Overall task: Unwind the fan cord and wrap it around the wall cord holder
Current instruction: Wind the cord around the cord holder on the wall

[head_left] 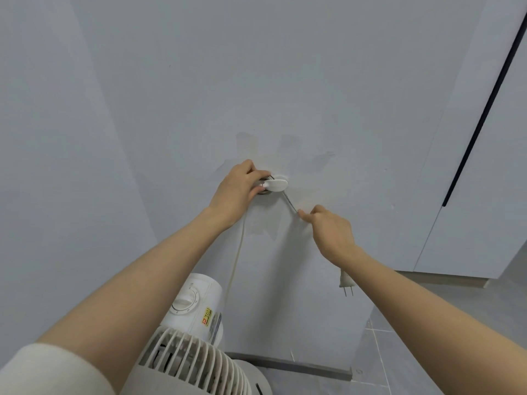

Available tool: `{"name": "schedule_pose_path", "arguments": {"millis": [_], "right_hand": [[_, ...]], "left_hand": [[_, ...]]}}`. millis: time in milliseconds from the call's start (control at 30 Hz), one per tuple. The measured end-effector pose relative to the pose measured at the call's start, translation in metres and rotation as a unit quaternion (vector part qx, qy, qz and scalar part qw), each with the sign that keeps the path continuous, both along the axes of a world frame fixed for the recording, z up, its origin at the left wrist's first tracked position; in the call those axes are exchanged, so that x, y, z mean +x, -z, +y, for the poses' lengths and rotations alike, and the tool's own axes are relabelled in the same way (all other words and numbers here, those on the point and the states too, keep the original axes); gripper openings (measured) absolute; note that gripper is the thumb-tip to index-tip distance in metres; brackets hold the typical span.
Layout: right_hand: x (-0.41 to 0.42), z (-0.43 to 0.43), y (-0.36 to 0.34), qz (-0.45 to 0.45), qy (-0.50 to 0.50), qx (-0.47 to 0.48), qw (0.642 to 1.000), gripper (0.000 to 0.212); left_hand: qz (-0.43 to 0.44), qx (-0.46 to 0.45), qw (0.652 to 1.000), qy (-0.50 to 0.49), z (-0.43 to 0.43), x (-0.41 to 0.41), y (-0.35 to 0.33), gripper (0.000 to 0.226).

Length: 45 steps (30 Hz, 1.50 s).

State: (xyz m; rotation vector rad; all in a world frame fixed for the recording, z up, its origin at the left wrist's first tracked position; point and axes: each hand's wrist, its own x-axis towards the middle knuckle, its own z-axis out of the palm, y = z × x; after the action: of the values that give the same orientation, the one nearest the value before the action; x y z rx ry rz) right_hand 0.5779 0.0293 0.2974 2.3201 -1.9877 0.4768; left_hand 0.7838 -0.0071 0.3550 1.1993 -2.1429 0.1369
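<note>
A white oval cord holder is stuck on the pale wall at centre. Turns of the white fan cord loop behind it. My left hand presses the cord against the holder's left side. A taut stretch of cord runs down-right from the holder into my right hand, which pinches it. The two-pin plug dangles below my right wrist. Another length of cord hangs from the holder down to the white fan at the bottom.
The fan's grille and control dial stand right below my arms, close to the wall. A white cabinet door with a dark vertical handle is on the right. Grey floor tiles and a dark skirting strip lie at the lower right.
</note>
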Motion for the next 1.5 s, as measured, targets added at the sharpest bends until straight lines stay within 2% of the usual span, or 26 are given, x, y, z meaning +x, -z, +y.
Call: {"name": "schedule_pose_path", "arguments": {"millis": [133, 233, 367, 467, 567, 667, 733, 900, 967, 1033, 1167, 1267, 1333, 1433, 1500], "right_hand": [[0.002, 0.002, 0.013, 0.104, -0.041, 0.043, 0.993, 0.081], [0.006, 0.002, 0.018, 0.090, -0.066, 0.069, 0.991, 0.082], [0.008, -0.001, 0.016, 0.084, -0.081, 0.052, 0.992, 0.082], [0.000, -0.001, 0.014, 0.057, -0.069, 0.042, 0.995, 0.082], [-0.004, 0.002, 0.013, 0.062, -0.064, 0.032, 0.995, 0.082], [-0.004, 0.004, 0.011, 0.099, -0.070, 0.022, 0.992, 0.084], [-0.004, 0.004, 0.011, 0.104, -0.074, 0.015, 0.992, 0.082], [-0.006, 0.006, 0.009, 0.089, -0.079, 0.014, 0.993, 0.070], [-0.007, 0.008, 0.008, 0.086, -0.065, -0.001, 0.994, 0.064], [-0.008, 0.010, 0.006, 0.090, -0.045, -0.022, 0.995, 0.051], [-0.010, 0.016, -0.006, 0.121, -0.018, -0.087, 0.989, 0.012], [-0.006, 0.018, -0.016, 0.177, -0.022, -0.135, 0.975, 0.017], [-0.003, 0.021, -0.022, 0.236, 0.004, -0.137, 0.962, 0.043], [-0.003, 0.022, -0.028, 0.245, 0.004, -0.150, 0.958, 0.054], [-0.001, 0.027, -0.035, 0.230, 0.007, -0.155, 0.961, 0.053]], "left_hand": [[0.005, 0.000, 1.000, -0.004, 0.001, -0.001, 0.000, 0.031], [0.007, -0.003, 1.000, -0.012, 0.003, -0.003, 0.001, 0.030], [-0.006, -0.038, 0.999, -0.025, 0.005, -0.001, 0.005, 0.030], [-0.075, -0.143, 0.987, -0.009, 0.007, 0.003, 0.012, 0.028], [-0.193, -0.215, 0.957, 0.035, 0.005, 0.004, 0.026, 0.033], [-0.313, -0.183, 0.931, 0.040, 0.004, 0.004, 0.042, 0.063], [-0.341, -0.137, 0.930, 0.003, 0.007, 0.003, 0.046, 0.080], [-0.358, -0.011, 0.932, -0.059, 0.015, -0.002, 0.045, 0.085], [-0.358, -0.007, 0.931, -0.070, 0.016, -0.003, 0.045, 0.086], [-0.350, -0.016, 0.934, -0.068, 0.016, -0.004, 0.048, 0.085], [-0.296, -0.002, 0.953, -0.067, 0.012, -0.002, 0.049, 0.075], [-0.249, 0.036, 0.967, -0.048, 0.008, -0.002, 0.048, 0.044], [-0.188, 0.075, 0.979, -0.027, 0.006, -0.002, 0.050, 0.022], [-0.034, 0.127, 0.991, 0.000, 0.001, 0.001, 0.054, 0.009], [0.081, 0.164, 0.983, 0.031, 0.000, 0.005, 0.052, 0.013]]}}
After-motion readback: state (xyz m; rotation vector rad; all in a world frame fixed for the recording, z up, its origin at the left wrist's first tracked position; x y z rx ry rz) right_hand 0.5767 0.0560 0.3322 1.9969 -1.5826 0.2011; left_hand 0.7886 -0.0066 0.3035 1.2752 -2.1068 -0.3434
